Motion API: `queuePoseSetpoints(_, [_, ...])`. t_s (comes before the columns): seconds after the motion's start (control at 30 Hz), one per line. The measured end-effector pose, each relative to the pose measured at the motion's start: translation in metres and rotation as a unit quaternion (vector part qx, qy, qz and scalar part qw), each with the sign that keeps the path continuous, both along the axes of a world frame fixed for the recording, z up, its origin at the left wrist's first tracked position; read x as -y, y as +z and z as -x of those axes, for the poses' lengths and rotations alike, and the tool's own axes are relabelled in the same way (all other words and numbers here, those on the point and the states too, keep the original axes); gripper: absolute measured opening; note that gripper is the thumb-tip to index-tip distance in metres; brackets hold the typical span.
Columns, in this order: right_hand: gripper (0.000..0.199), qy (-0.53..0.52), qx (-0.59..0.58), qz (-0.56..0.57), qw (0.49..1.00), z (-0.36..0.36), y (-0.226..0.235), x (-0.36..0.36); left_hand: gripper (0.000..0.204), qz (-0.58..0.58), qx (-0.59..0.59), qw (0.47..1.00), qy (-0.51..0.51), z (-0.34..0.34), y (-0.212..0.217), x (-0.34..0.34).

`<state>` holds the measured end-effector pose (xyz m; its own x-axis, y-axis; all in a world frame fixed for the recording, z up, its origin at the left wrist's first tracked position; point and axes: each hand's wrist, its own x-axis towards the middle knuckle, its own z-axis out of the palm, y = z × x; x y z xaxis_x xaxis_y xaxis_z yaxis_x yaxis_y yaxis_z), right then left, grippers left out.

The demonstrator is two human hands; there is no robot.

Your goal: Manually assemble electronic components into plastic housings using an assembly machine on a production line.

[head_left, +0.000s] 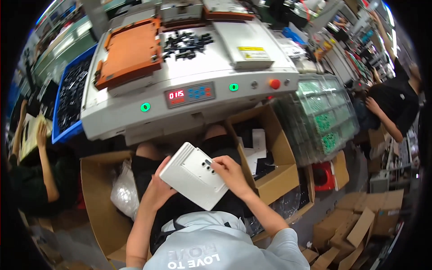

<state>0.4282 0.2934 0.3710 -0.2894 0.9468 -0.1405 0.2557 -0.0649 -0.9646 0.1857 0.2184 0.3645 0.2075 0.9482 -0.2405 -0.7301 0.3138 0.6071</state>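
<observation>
A white plastic panel (191, 177) with ribbed, stepped edges is tilted above my lap. My left hand (158, 188) grips its left edge, thumb on the near side of the upper corner. The fingers of my right hand (231, 174) are drawn together at the panel's right side, beside a few small dark round spots, holes or inserts. Whatever sits under those fingertips is too small to make out.
Ahead stands a white machine (130, 119) with an orange fixture (130, 54) and black plastic parts (186, 45) on top. Open cardboard boxes flank my legs: one (96, 193) holds a plastic bag, another (279, 184) white panels. A blue bin (56, 121) stands left; co-workers sit both sides.
</observation>
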Motion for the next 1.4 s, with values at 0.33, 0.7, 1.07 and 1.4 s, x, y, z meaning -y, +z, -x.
queuePoseSetpoints(0.33, [0.024,-0.077,-0.070,-0.023,0.994,0.013,-0.039,-0.005,0.067,0.070,-0.128,0.985,0.097,-0.037,-0.014,0.000])
queuePoseSetpoints(0.7, [0.047,0.051,0.545,0.116,0.829,-0.142,-0.166,-0.081,0.063,0.130,-0.088,0.982,0.105,-0.024,-0.011,0.018])
queuePoseSetpoints(1.07, [0.046,-0.039,0.560,0.185,0.806,-0.159,-0.176,-0.078,0.063,0.134,-0.087,0.983,0.095,-0.018,-0.010,0.010])
queuePoseSetpoints(1.4, [0.038,-0.034,0.460,0.089,0.883,-0.192,-0.198,-0.084,0.061,0.118,-0.055,0.988,0.081,-0.020,-0.009,0.009])
